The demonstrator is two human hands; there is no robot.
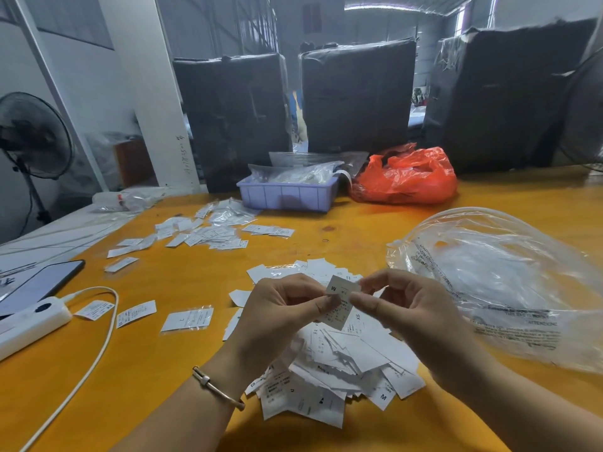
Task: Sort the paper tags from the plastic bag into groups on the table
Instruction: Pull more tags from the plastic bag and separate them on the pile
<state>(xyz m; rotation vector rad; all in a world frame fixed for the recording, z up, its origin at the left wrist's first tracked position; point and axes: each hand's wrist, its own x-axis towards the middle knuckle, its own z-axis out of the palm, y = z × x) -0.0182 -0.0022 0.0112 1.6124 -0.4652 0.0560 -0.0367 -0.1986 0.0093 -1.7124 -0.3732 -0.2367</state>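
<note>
Both hands meet at the centre of the frame over a small white tag marked "M" (339, 288). The left hand (280, 311) pinches its lower left edge between thumb and curled fingers, and the right hand (401, 305) pinches its upper right corner between thumb and forefinger, so the tag is lifted, tilted, above the table. A second tag seems to hang behind it in the left hand's pinch, though the overlap makes that hard to tell. A thin bracelet (217, 388) circles the left wrist.

Directly below the hands lies a loose heap of paper tags (346, 363), piled unevenly, with "XS", "M" and "S" readable on a few. The heap sits on the orange table (359, 223), lower centre of the frame. Just beside it, at the right, is a big clear plastic bag (509, 282) with printed warning text, puffed up and open toward the heap.

To the left of the hands, three single tags (187, 319) lie in a row, well apart from each other. Further up, left of centre, is a wider scatter of tags and small clear sleeves (208, 233). At the far left edge lie a white power strip (32, 321) with its cable (98, 347) and a dark tablet (42, 282).

At the table's far side, upper centre, stand a lilac plastic tray (287, 195) holding clear packets and a red plastic bag (408, 177) just beside it. Behind them stand three large black wrapped bales (357, 99).
</note>
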